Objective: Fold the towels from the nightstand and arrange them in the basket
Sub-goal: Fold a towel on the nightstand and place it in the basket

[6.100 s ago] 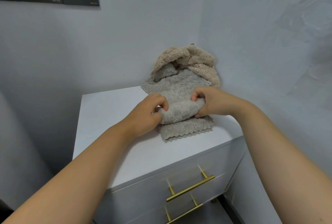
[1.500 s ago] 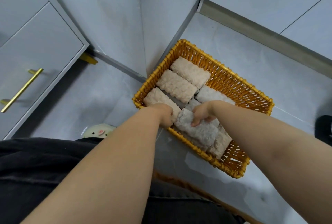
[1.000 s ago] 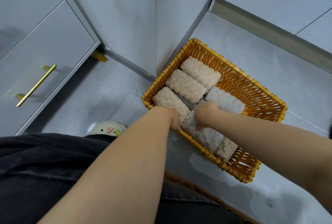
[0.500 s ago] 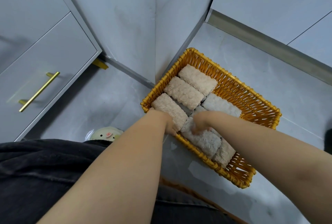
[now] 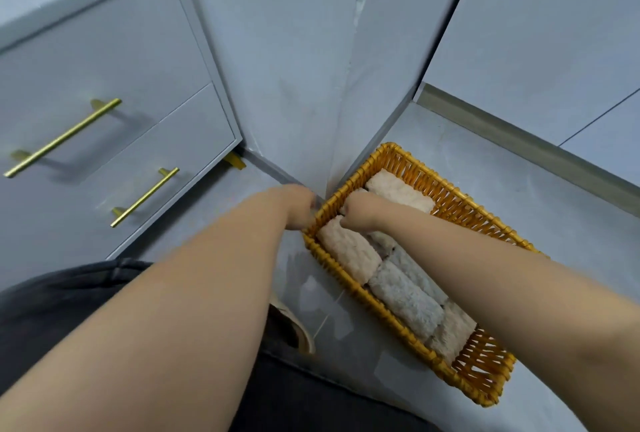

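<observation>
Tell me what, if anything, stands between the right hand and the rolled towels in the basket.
Nothing visible does. The right hand is inside the basket, down on the beige rolled towels at its far end; the left hand is at the rim's outer side.

— What sort of room is this?
— A bedroom in a home, I'd say. A pale grey nightstand (image 5: pixel 104 61) with two drawers and slim brass handles (image 5: pixel 62 137) stands against plain painted walls (image 5: pixel 294 68).
— Anything else that says home?
— A grey tiled floor (image 5: pixel 502 196) edged by a skirting board (image 5: pixel 519 141), and a wicker basket (image 5: pixel 446 201) of rolled towels (image 5: pixel 349 251) set down in the corner, ordinary household linen
</observation>
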A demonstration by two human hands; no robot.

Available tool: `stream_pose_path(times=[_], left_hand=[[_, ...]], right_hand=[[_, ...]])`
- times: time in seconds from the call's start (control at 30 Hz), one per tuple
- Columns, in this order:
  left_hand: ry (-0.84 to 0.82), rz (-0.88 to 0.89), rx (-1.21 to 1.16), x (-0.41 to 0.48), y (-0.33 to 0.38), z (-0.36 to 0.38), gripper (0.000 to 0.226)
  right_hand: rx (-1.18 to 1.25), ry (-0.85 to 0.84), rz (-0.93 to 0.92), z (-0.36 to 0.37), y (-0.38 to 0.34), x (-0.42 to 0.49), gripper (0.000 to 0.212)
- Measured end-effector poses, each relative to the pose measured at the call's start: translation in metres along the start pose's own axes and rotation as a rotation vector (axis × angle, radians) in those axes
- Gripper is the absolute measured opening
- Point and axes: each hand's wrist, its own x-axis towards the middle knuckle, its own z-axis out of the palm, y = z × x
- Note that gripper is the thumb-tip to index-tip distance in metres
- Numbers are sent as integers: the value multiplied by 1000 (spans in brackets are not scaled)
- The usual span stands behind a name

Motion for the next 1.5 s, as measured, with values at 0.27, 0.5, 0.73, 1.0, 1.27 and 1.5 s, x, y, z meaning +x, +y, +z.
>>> stream_pose_path(times=[0.27, 0.5, 0.73, 1.0, 1.27, 1.5], left_hand=[[158, -155, 57, -59, -68, -64, 36], [576, -294, 179, -123, -118, -115, 32], [912, -423, 27, -188, -192, -134, 33], [1064, -538, -749, -201, -254, -108, 44], [1253, -548, -942, -183, -308, -125, 49], [1356, -539, -1028, -173, -338, -136, 48]], right_hand=[[242, 191, -127, -65, -74, -3, 27], [474, 506, -224, -138, -141, -7, 17], [561, 779, -417, -196, -226, -23, 14], [609, 818, -451, -222, -309, -7, 18], [793, 849, -370, -245, -366, 35, 12], [326, 760, -582, -248, -378, 69, 53]])
